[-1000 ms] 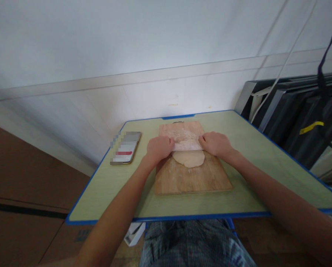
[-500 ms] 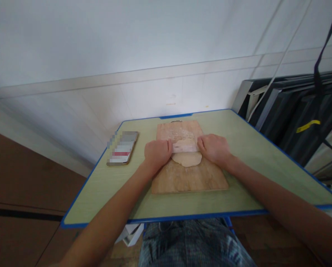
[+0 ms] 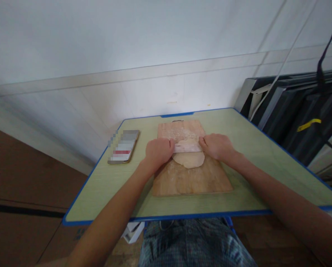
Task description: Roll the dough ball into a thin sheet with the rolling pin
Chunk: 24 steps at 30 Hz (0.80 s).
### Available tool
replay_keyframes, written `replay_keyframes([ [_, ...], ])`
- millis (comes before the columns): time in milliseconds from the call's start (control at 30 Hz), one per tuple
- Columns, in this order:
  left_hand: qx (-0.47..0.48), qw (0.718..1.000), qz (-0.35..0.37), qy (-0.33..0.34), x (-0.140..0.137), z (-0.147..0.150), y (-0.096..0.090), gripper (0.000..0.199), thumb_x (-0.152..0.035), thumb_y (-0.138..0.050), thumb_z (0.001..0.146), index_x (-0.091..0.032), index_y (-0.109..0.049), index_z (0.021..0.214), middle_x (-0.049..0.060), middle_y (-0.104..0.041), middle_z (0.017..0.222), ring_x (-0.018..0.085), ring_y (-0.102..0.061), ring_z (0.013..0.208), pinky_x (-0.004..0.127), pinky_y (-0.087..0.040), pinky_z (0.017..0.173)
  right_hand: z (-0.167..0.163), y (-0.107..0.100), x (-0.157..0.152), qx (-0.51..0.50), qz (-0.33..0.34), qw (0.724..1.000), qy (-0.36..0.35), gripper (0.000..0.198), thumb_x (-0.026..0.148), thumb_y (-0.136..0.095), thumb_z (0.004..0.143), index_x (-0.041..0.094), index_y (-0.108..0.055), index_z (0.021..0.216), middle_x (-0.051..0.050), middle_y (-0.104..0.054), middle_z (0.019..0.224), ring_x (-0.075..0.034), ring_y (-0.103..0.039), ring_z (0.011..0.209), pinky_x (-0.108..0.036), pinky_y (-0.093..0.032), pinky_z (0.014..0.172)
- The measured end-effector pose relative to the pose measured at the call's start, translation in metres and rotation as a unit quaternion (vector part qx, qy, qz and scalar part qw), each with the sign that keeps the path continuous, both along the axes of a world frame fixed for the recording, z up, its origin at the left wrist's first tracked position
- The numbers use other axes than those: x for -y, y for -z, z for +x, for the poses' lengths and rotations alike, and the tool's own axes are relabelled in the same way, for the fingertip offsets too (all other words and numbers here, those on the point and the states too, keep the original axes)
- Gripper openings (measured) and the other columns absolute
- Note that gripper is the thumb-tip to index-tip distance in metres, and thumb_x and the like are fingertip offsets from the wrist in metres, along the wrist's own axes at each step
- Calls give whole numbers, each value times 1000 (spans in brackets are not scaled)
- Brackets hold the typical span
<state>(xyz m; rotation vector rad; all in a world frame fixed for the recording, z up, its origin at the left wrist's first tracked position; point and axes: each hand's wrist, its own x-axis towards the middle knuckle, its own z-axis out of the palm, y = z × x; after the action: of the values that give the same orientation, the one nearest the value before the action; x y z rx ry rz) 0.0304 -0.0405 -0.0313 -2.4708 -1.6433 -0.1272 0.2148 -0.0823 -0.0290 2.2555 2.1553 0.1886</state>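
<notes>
A floury rolling pin (image 3: 187, 148) lies crosswise on a flattened sheet of dough (image 3: 189, 160). My left hand (image 3: 159, 150) is closed around the pin's left end, and my right hand (image 3: 217, 145) grips its right end. Dough shows both beyond the pin and on the near side of it. Beneath is a wooden cutting board (image 3: 192, 183), dusted with flour toward its far end. Both ends of the pin are hidden inside my fists.
The board rests on a pale green table (image 3: 255, 137) with a blue edge. To the left lies a phone (image 3: 124, 146), its screen partly blurred. A white wall (image 3: 155, 89) stands behind the table; dark flat panels (image 3: 294, 107) lean at the right.
The view has shifted slightly. Both hands keep their hold on the rolling pin, and a little more dough shows beyond and in front of it.
</notes>
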Motion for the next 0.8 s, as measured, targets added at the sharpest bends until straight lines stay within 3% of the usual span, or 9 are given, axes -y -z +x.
replay_keyframes([
  [267,-79,993,-33,77,10,-7,-9,48,-26,-19,90,-12,-65,95,15,-68,86,27,-64,82,35,-46,65,1,1,10,21,-16,999,-33,53,30,-19,90,12,-69,88,-17,-69,84,-27,-65,79,-32,-44,60],
  [533,-58,991,-69,96,15,-10,-16,52,-32,-17,92,-13,-66,90,14,-68,87,27,-64,84,33,-44,65,0,-1,19,3,-19,998,-58,58,35,-16,92,14,-69,79,-16,-69,80,-26,-64,75,-30,-40,58],
  [700,-22,990,-77,115,10,-12,-13,63,-54,-19,89,-15,-66,76,12,-67,78,24,-63,77,31,-42,65,15,-10,18,-52,-68,978,-189,45,52,-33,88,18,-62,82,-8,-67,75,-21,-62,69,-26,-34,55],
  [800,4,991,1,137,5,-13,-14,53,-55,-30,87,-15,-63,82,11,-65,82,24,-60,79,30,-42,64,24,-8,12,-72,-55,973,-213,37,52,-46,83,18,-59,88,-6,-66,76,-20,-60,70,-25,-33,54],
])
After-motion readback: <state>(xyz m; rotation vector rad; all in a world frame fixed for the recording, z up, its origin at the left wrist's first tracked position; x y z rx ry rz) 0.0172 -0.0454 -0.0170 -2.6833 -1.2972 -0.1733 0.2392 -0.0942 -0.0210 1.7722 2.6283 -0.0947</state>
